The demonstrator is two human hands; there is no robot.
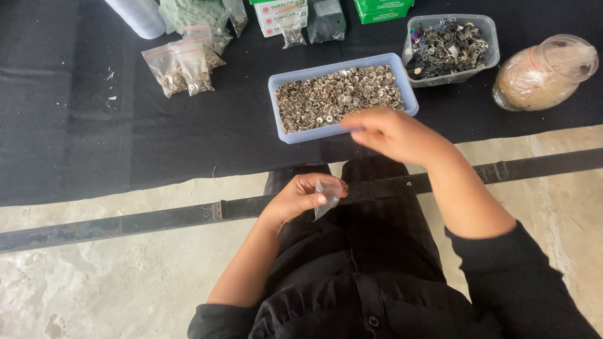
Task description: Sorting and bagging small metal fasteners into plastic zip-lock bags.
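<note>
I see a black cloth (125, 125) spread over bare concrete floor (94, 282). On it a blue tray (342, 97) brims with small metal snap caps; a clear tub (451, 49) holds darker hardware (tangled). My right hand (392, 133) hovers at the tray's near edge, fingers drawn together; whether they grip anything I cannot tell. My left hand (301, 196) pinches a small clear bag (326, 199) over my lap.

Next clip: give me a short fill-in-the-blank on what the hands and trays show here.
1. The left hand pinches a small clear plastic ____.
2. The right hand hovers at the near edge of the ____ tray of metal buttons.
3. A jar lies on its ____.

Missing words: bag; blue; side
</note>
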